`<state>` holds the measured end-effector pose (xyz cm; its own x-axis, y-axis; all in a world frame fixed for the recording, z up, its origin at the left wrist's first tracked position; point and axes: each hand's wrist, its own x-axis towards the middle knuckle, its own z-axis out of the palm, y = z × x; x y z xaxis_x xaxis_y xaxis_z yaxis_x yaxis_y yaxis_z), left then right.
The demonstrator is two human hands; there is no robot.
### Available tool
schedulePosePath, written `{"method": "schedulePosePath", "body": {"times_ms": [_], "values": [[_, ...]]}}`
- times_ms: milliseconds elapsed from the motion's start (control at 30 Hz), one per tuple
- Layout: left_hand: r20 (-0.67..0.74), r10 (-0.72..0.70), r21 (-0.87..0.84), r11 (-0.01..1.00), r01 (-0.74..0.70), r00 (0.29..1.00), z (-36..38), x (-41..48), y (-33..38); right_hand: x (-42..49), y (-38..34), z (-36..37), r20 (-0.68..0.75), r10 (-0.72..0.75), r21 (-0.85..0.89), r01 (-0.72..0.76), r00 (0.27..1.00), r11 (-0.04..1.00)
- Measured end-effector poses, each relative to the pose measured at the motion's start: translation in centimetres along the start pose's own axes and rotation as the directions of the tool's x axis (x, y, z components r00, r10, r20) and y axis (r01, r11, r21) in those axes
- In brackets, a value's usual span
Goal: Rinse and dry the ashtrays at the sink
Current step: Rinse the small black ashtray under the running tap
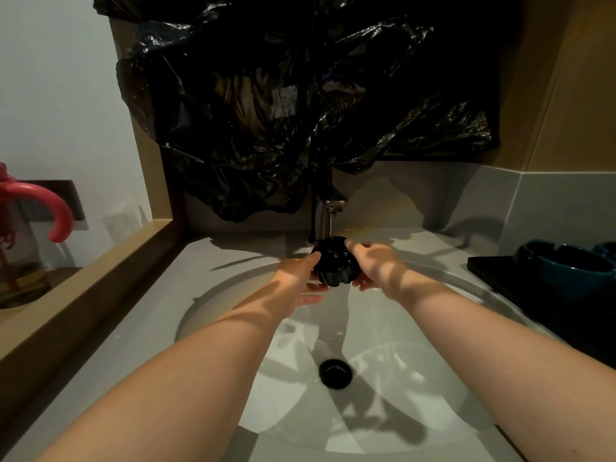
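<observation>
Holding ashtray (336,263) under running tap (320,217) | L hand (297,275) + R hand (375,265)

Wet black ashtray (336,261) under running faucet (328,215)

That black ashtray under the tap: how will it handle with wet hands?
Probably slippery: the black ashtray glistens wet under the running faucet. It looks rigid and glossy, likely ceramic or glass, so a drop into the sink could chip it.
</observation>
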<state>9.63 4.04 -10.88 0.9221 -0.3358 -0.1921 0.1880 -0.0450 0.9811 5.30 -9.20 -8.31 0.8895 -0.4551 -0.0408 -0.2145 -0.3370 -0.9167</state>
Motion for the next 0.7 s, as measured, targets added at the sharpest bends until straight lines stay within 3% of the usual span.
{"method": "schedulePosePath", "body": {"times_ms": [100, 167, 300, 433, 500, 567, 700], "values": [[0.001, -0.029, 0.027, 0.999, 0.029, 1.0, 0.0, 0.0, -0.1, 0.0, -0.1, -0.2, 0.032, -0.209, -0.249, 0.21, 0.977, 0.945], [-0.005, -0.035, 0.023, 0.999, 0.035, 0.999, 0.0, 0.0, 0.0, 0.1, 0.1, -0.3, 0.09, -0.278, -0.303, 0.292, 0.956, 0.907], [-0.032, 0.039, 0.111, 0.993, -0.035, 0.999, -0.1, 0.3, 0.1, 0.7, 1.0, -0.8, 0.122, -0.266, -0.236, 0.288, 0.956, 0.928], [-0.073, 0.049, 0.02, 0.999, -0.048, 0.996, 0.0, 0.4, 0.2, 0.8, 1.3, -0.9, 0.169, -0.072, 0.125, 0.051, 0.983, 0.991], [-0.05, 0.026, -0.042, 0.999, -0.028, 0.998, -0.1, 0.6, 0.2, 0.7, 1.0, -0.8, 0.207, -0.055, 0.182, 0.016, 0.977, 0.983], [-0.015, 0.004, -0.071, 0.997, -0.005, 1.0, -0.2, 0.5, 0.2, 0.6, 0.8, -0.7, 0.175, -0.1, 0.15, 0.074, 0.98, 0.986], [0.02, 0.015, 0.04, 0.999, -0.015, 1.0, -0.1, 0.4, -0.1, 0.6, 0.4, -0.6, 0.061, -0.271, -0.121, 0.277, 0.961, 0.953]]}}
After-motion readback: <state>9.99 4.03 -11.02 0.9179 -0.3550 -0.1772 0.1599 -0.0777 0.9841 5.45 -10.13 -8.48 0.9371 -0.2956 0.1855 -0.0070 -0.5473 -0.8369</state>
